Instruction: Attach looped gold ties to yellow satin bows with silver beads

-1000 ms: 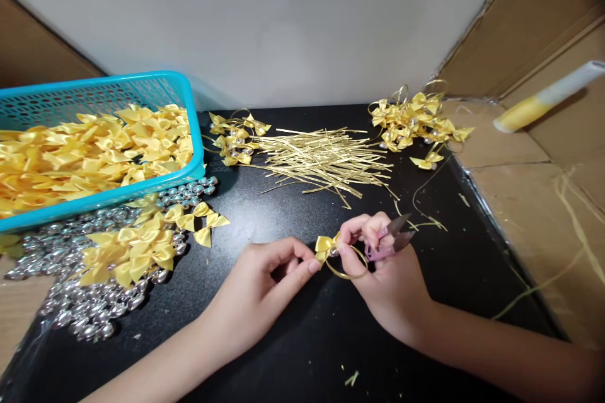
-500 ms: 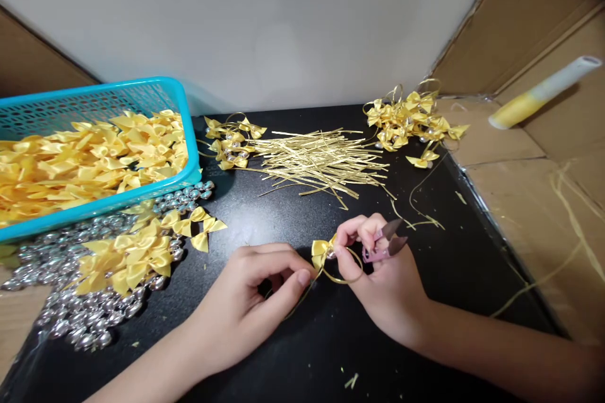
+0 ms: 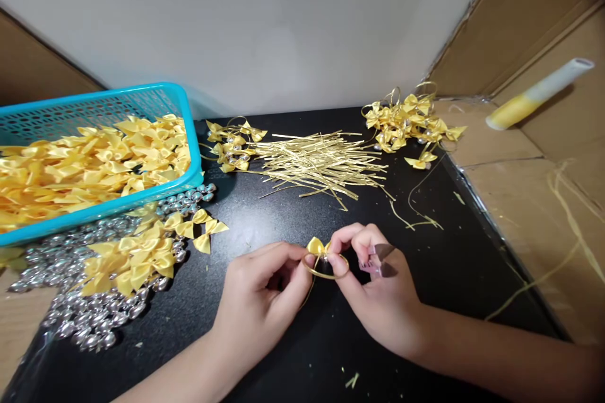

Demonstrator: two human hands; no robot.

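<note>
Between my hands is a yellow ribbon bow with a silver bead, partly covered by fingers, and a loop of gold cord. My left hand pinches the bow's left side and the cord between thumb and index finger; a thin cord end hangs below it. Closed on the bow's right side, my right hand also touches the loop. Small pink thread snips rest in the curled fingers of this same hand, blades pointing right.
A turquoise basket of yellow bows stands at left, with silver beads and loose bows before it. Gold cord strips lie in the middle, finished bow loops at back right. A yellow-white tube leans against cardboard.
The left hand has shifted right and up, closer to the right hand, and now grips the bow's left side. The loop has turned and moved slightly left. The snips stay in the right hand.
</note>
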